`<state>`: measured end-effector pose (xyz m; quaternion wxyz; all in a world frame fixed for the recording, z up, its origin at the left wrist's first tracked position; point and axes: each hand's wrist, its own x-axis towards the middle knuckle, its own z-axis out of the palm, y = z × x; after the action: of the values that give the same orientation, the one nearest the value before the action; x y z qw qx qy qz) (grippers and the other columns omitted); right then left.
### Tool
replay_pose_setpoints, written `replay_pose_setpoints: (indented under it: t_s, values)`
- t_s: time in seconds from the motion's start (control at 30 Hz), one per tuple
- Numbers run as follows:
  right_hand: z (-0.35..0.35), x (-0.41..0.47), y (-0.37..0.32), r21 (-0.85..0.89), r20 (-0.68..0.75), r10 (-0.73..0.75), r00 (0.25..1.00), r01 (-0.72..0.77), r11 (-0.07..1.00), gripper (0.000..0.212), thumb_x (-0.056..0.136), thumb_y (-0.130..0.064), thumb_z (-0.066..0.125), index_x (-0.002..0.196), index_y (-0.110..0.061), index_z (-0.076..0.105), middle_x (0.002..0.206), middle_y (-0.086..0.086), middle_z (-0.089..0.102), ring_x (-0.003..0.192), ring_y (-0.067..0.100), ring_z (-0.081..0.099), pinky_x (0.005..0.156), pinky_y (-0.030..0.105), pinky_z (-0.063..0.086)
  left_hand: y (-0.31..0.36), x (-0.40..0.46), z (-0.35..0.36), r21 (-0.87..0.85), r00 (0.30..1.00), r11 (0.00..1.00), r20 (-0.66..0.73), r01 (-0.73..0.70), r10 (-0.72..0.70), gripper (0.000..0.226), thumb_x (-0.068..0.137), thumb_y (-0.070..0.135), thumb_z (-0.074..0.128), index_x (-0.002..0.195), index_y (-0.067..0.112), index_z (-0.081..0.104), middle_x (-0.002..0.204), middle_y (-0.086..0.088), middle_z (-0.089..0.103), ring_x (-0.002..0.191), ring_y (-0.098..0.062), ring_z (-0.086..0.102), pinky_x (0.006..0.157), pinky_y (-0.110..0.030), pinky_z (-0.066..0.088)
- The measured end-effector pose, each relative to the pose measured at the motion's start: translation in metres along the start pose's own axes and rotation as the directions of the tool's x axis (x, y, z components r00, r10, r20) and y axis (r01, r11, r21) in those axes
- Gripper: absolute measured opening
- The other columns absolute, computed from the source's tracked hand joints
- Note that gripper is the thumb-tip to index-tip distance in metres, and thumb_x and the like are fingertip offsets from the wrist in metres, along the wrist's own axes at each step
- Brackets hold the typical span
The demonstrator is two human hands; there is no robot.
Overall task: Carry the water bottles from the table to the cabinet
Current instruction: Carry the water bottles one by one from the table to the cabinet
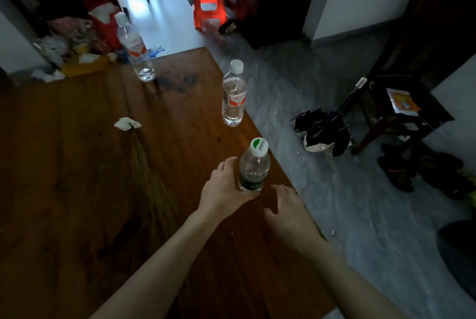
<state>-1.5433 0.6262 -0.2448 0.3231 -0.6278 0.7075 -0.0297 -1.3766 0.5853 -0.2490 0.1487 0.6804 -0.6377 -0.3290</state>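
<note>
Three water bottles stand upright on the brown wooden table (77,190). Nearest is a green-labelled bottle (253,166) with a white and green cap, close to the table's right edge. My left hand (224,187) wraps around its lower part from the left. My right hand (288,210) hovers just to the right of it, fingers apart, not touching. A red-labelled bottle (234,94) stands farther along the right edge. Another red-labelled bottle (134,48) stands near the table's far end. No cabinet is clearly visible.
A crumpled tissue (126,123) lies mid-table. Clutter and bags (77,43) crowd the far left end. On the grey floor to the right lie a folded umbrella on a bag (324,130), a dark chair (401,102) and shoes (422,172). An orange stool (208,7) stands beyond.
</note>
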Motion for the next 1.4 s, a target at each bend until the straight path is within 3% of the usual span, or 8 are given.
replay_pose_setpoints:
  t_s: [0.2,0.4,0.5,0.57,0.63,0.97,1.27,1.4]
  values:
    - [0.012,0.020,0.010,0.008,0.011,-0.054,0.998,0.054,0.998,0.067,0.094,-0.045,0.053,0.152,-0.023,0.029,0.159,0.002,0.029,0.145,0.021,0.030,0.115,0.048,0.035,-0.004,0.017,0.014,-0.351,0.995,0.931,-0.021,-0.100,0.099,0.085,0.070,0.027,0.093,0.141,0.026,0.045,0.135,0.011,0.059,0.125,-0.007,0.057,0.107,-0.033,0.051]
    - [0.004,0.022,0.013,0.249,-0.005,-0.081,0.997,0.080,0.965,0.057,0.099,-0.035,0.052,0.150,-0.016,0.035,0.152,0.006,0.043,0.134,0.019,0.045,0.110,0.038,0.040,0.003,0.005,0.007,-0.354,0.978,0.914,-0.129,-0.197,0.161,0.072,0.068,0.019,0.094,0.128,0.025,0.056,0.115,0.021,0.065,0.109,0.004,0.065,0.096,-0.022,0.056]
    - [-0.012,0.018,-0.006,0.687,0.245,0.204,0.948,-0.318,0.654,0.049,0.103,-0.041,0.040,0.147,-0.019,0.039,0.143,0.008,0.051,0.118,0.020,0.056,0.101,0.044,0.046,0.008,-0.015,-0.009,-0.331,0.964,0.909,-0.167,-0.253,0.208,0.073,0.067,0.021,0.094,0.130,0.024,0.056,0.115,0.020,0.066,0.108,0.004,0.066,0.091,-0.019,0.057]
    - [-0.021,0.013,-0.018,0.774,0.506,0.200,0.839,-0.544,0.323,0.049,0.103,-0.045,0.039,0.141,-0.014,0.045,0.137,0.016,0.056,0.120,0.030,0.057,0.097,0.055,0.046,0.014,-0.032,-0.027,-0.321,0.947,0.898,-0.214,-0.300,0.240,0.072,0.067,0.023,0.094,0.128,0.024,0.056,0.114,0.020,0.067,0.107,0.004,0.067,0.086,-0.015,0.057]
    - [-0.031,0.007,-0.029,0.749,0.618,0.096,0.780,-0.621,0.231,0.052,0.102,-0.047,0.037,0.135,-0.009,0.051,0.126,0.019,0.063,0.115,0.033,0.062,0.097,0.059,0.046,0.024,-0.050,-0.049,-0.310,0.927,0.890,-0.277,-0.335,0.253,0.072,0.066,0.028,0.094,0.126,0.027,0.055,0.112,0.023,0.066,0.105,0.007,0.067,0.082,-0.011,0.055]
    - [-0.064,-0.047,-0.120,0.681,0.724,-0.219,0.654,-0.624,0.384,0.060,0.101,-0.053,0.032,0.130,-0.006,0.055,0.115,0.021,0.072,0.110,0.036,0.067,0.096,0.058,0.048,0.034,-0.155,-0.154,-0.339,0.835,0.903,-0.549,-0.265,0.039,0.069,0.064,0.035,0.090,0.125,0.035,0.058,0.117,0.023,0.070,0.112,0.003,0.065,0.091,-0.021,0.054]
    - [-0.033,-0.117,-0.221,0.583,0.813,-0.439,0.383,-0.533,0.614,0.066,0.100,-0.054,0.032,0.140,-0.004,0.048,0.128,0.020,0.066,0.121,0.035,0.062,0.098,0.053,0.047,0.002,-0.271,-0.222,-0.287,0.682,0.934,-0.728,-0.213,-0.068,0.061,0.068,0.029,0.090,0.120,0.039,0.060,0.115,0.025,0.070,0.110,0.004,0.065,0.087,-0.012,0.051]
    - [-0.003,-0.162,-0.267,0.530,0.848,-0.446,0.286,-0.466,0.709,0.065,0.101,-0.053,0.031,0.140,-0.003,0.047,0.128,0.021,0.066,0.117,0.035,0.065,0.100,0.053,0.047,-0.027,-0.332,-0.243,-0.288,0.592,0.942,-0.795,-0.174,-0.133,0.060,0.070,0.027,0.091,0.123,0.030,0.063,0.112,0.019,0.073,0.108,-0.002,0.068,0.090,-0.024,0.053]
